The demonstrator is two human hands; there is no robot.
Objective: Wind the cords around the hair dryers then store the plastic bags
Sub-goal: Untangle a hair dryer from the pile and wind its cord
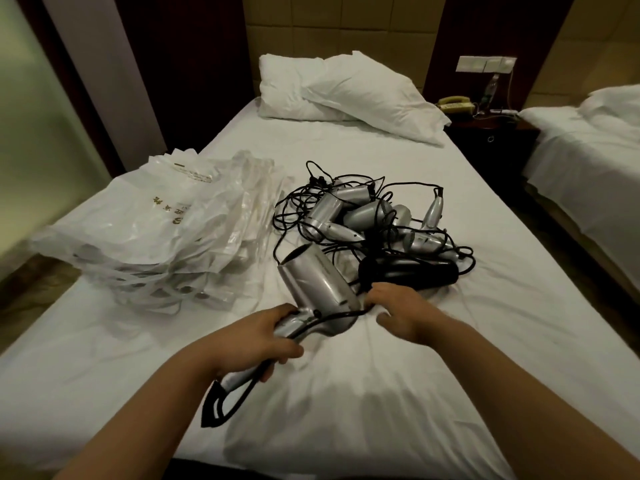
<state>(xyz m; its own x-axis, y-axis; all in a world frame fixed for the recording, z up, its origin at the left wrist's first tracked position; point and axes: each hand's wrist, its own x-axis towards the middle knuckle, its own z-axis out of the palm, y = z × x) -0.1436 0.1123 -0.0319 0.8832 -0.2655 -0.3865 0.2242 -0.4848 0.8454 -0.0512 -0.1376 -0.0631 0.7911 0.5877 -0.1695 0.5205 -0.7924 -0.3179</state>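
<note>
Left hand [258, 336] grips the silver plastic hair dryer [317, 292] steady by its handle; right hand [398, 311] pinches its black cord [332, 317] for winding.

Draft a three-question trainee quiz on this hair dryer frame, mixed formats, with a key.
1. True or false: the left hand grips the handle of the large silver hair dryer.
2. The stack of plastic bags lies on which side of the pile of hair dryers, by the person's own sides? A) left B) right C) on top
3. Fill in: the right hand pinches the dryer's black ____.

Key: 1 true; 2 A; 3 cord.
</note>
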